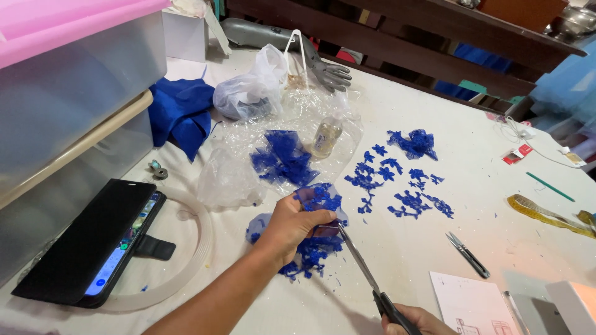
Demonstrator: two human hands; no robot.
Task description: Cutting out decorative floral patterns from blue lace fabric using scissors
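My left hand (290,224) pinches a piece of blue lace fabric (316,243) and lifts it slightly off the white table (472,205). At the bottom edge my right hand (415,320) grips the black handles of a pair of scissors (366,273). Their long blades reach up to the lace just beside my left fingers. Several cut blue lace flowers (397,183) lie spread on the table beyond.
A phone in a black folio case (93,242) lies at left on a clear hoop. Clear plastic bags (248,93), a small bottle (326,133), blue cloth (180,115), thread snips (467,254), a yellow tape measure (546,214) and storage boxes (68,93) surround the work.
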